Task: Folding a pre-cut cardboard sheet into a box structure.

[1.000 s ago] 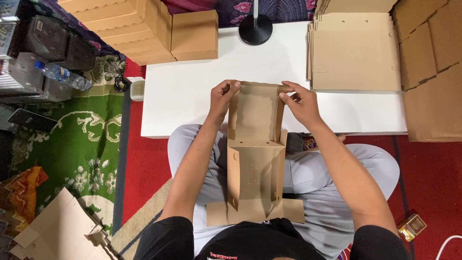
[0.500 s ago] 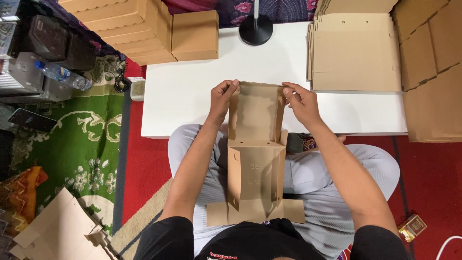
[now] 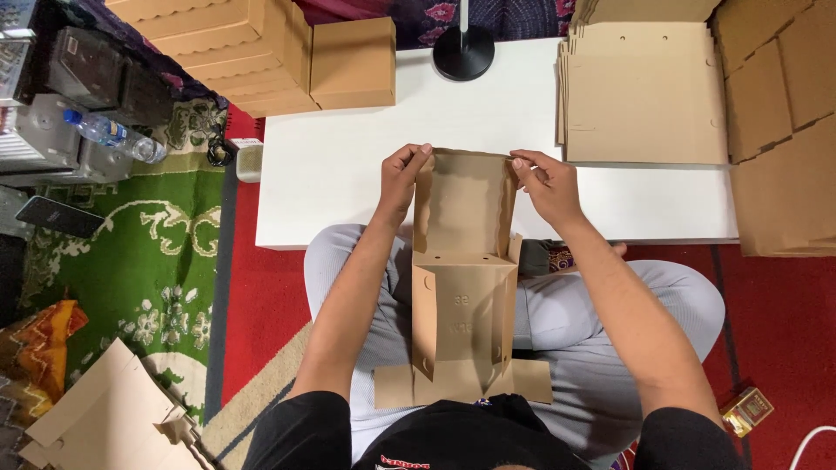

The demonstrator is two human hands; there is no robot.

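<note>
A brown cardboard box blank (image 3: 461, 278), partly folded, runs from my lap up onto the white table (image 3: 340, 174). Its far half has its side walls standing upright. My left hand (image 3: 402, 178) pinches the far left corner of that half. My right hand (image 3: 546, 184) pinches the far right corner. The near half lies over my legs with flaps spread flat toward my body.
A stack of flat cardboard blanks (image 3: 644, 96) lies on the table's right. Folded boxes (image 3: 353, 63) pile at the upper left. A black round lamp base (image 3: 462, 52) stands at the table's far edge. More cardboard (image 3: 784, 130) is at right; a water bottle (image 3: 113, 135) lies at left.
My fingers have shifted slightly on the far corners, pressing the side walls more upright. The box and my arms otherwise stay in place.
</note>
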